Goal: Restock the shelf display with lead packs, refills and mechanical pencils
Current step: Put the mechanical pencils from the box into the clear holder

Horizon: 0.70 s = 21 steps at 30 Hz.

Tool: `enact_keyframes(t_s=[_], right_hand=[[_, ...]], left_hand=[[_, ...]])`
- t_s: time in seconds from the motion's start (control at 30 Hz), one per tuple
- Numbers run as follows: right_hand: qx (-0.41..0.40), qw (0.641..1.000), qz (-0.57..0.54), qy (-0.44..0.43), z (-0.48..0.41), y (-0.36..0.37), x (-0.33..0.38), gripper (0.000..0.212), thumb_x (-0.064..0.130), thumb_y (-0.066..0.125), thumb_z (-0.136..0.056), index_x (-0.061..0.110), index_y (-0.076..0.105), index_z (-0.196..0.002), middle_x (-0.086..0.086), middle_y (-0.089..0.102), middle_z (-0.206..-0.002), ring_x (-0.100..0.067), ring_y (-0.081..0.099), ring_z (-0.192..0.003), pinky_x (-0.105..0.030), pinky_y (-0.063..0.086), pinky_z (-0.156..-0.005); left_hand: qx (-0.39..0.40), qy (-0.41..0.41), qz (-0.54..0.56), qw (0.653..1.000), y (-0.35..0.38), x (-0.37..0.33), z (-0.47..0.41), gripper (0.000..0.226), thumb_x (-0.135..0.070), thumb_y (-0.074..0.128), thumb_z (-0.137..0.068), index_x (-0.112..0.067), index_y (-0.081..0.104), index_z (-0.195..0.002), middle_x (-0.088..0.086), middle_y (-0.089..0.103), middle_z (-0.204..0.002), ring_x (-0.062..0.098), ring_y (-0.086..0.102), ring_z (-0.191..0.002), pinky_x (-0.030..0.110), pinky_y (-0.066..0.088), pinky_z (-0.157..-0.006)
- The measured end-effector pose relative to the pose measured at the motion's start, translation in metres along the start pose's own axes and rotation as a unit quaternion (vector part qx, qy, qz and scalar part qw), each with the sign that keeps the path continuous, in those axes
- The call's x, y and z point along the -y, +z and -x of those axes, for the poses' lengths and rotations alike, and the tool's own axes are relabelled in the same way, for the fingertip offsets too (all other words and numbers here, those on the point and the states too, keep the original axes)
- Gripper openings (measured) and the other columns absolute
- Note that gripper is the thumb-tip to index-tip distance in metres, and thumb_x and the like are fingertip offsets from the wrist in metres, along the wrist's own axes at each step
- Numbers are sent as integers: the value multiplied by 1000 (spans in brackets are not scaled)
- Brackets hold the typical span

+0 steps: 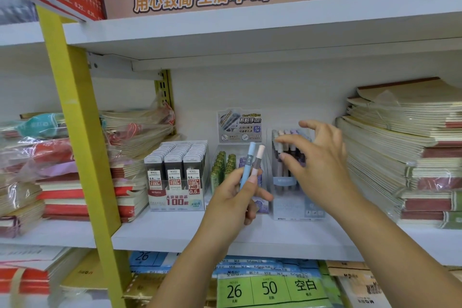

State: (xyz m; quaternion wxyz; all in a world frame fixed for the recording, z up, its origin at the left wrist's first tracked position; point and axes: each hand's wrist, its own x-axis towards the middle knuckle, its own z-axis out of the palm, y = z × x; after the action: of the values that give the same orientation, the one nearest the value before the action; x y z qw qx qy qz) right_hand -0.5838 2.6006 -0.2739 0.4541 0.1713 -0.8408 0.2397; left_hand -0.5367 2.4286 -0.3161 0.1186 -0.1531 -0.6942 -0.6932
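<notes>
My left hand (pixel 232 197) grips two mechanical pencils upright, a blue one (pixel 248 165) and a pink one (pixel 257 161), in front of the middle display. My right hand (pixel 317 160) reaches with spread fingers over the clear pencil display box (pixel 290 197), fingertips at the tops of the pencils standing in it; it holds nothing. The middle box (pixel 226 167) holds green and purple refill tubes under a printed header card (pixel 239 125). To the left stands the lead pack display (pixel 176 175), filled with rows of grey 0.5 HB packs.
Stacked notebooks (pixel 405 147) crowd the shelf on the right, and wrapped notebook piles (pixel 130 157) stand on the left. A yellow upright post (pixel 80 132) crosses the left side. The white shelf board (pixel 175 235) runs below the displays, with paper packs (pixel 270 287) beneath.
</notes>
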Motion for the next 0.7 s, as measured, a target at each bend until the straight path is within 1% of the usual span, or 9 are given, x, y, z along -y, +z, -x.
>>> enact_keyframes(t_s=[0.07, 0.13, 0.17, 0.23, 0.3, 0.37, 0.5, 0.6, 0.7], right_hand=[[-21, 999, -23, -15, 0, -5, 1, 23, 25, 65, -89, 28, 69, -111, -2, 51, -129, -24, 34, -125, -43, 33, -102], [-36, 996, -76, -29, 0, -15, 5, 19, 24, 59, -93, 27, 69, -109, 7, 59, -109, -13, 46, -109, -23, 37, -94], [-16, 991, -132, -13, 1, -21, 10, 18, 28, 57, -93, 31, 67, -108, 12, 61, -100, -6, 50, -99, -11, 37, -85], [63, 956, -284, 40, 3, -29, 22, 17, 31, 60, -91, 39, 65, -105, 14, 67, -88, 1, 59, -85, -5, 41, -73], [112, 923, -364, 50, 5, -32, 28, 21, 22, 66, -89, 36, 66, -105, 12, 71, -80, 0, 65, -79, -12, 48, -72], [108, 915, -385, 58, 6, -33, 29, 23, 15, 67, -88, 30, 66, -105, 8, 72, -80, -6, 68, -80, -20, 52, -77], [-20, 897, -434, 83, -2, -48, 17, 23, 15, 64, -90, 33, 58, -103, -1, 73, -85, -12, 70, -84, -19, 52, -73], [-94, 907, -407, 55, -8, -63, 6, 22, 18, 63, -91, 37, 54, -99, 0, 71, -87, -13, 69, -87, -21, 52, -70], [-69, 935, -345, 37, -7, -61, 0, 22, 19, 63, -92, 36, 54, -101, 4, 70, -90, -12, 67, -89, -30, 54, -76]], left_hand=[[10, 4, 3, 1000, 1, -2, 1, 21, -37, 49, -102, -30, 65, -113, 0, 73, -81, 10, 47, -51, 19, 42, -48], [23, 9, 6, 1000, 2, -4, 3, 19, -37, 50, -102, -36, 67, -110, -1, 73, -80, 10, 50, -53, 18, 44, -51], [30, 11, 7, 999, 4, -6, 4, 19, -37, 50, -102, -39, 68, -108, -2, 73, -80, 10, 51, -54, 16, 44, -52], [43, 19, 4, 999, 7, -9, 6, 19, -38, 49, -102, -42, 68, -105, -2, 73, -81, 9, 52, -54, 15, 45, -52], [55, 26, 2, 998, 12, -12, 6, 19, -39, 49, -102, -41, 67, -107, -1, 73, -82, 9, 52, -54, 16, 45, -53], [63, 26, 3, 998, 16, -11, 6, 20, -38, 48, -102, -42, 67, -107, -1, 74, -85, 10, 53, -55, 19, 47, -55], [34, 22, -17, 999, 18, -6, 5, 26, -36, 45, -104, -48, 67, -100, -2, 74, -83, 6, 51, -51, 18, 47, -52], [-5, 19, -54, 998, 14, 0, 4, 28, -37, 42, -105, -49, 67, -99, -5, 64, -70, -3, 46, -46, 7, 38, -46], [-18, 2, -65, 998, 12, 6, 2, 29, -38, 42, -104, -53, 65, -97, -8, 59, -69, -3, 46, -46, 10, 37, -44]])
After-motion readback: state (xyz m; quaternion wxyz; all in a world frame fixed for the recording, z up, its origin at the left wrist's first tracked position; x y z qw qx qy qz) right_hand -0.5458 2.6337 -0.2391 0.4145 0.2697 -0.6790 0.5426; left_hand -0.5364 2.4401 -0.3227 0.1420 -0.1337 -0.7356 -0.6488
